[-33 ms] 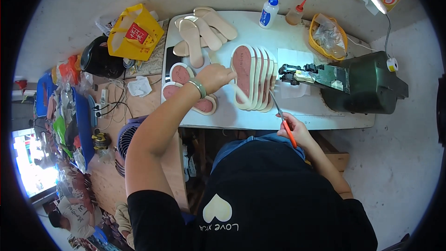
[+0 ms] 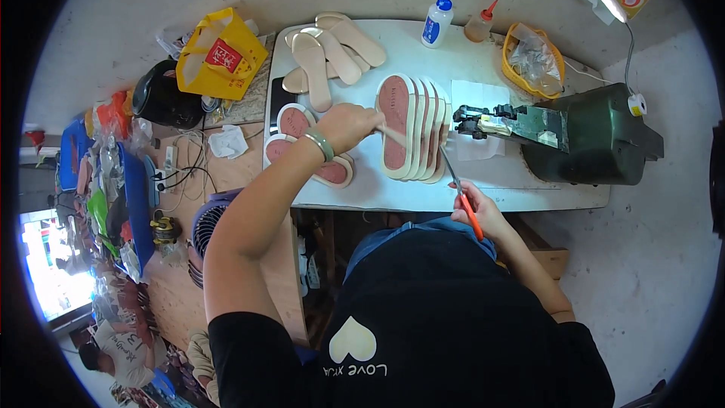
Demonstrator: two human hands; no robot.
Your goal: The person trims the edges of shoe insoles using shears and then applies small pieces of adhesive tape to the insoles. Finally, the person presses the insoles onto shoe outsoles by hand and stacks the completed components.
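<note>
A fanned row of about 5 cream-edged soles with reddish-pink faces (image 2: pixel 411 128) lay overlapping on the white table (image 2: pixel 393 193), toes pointing away. Orange-handled scissors (image 2: pixel 462 195) angled upward near the row's right edge.

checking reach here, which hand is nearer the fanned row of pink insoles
Left. The left hand is at the left edge of the row of pink insoles, touching or nearly so. The right hand holds orange-handled scissors below the row, near the table's front edge.
</note>
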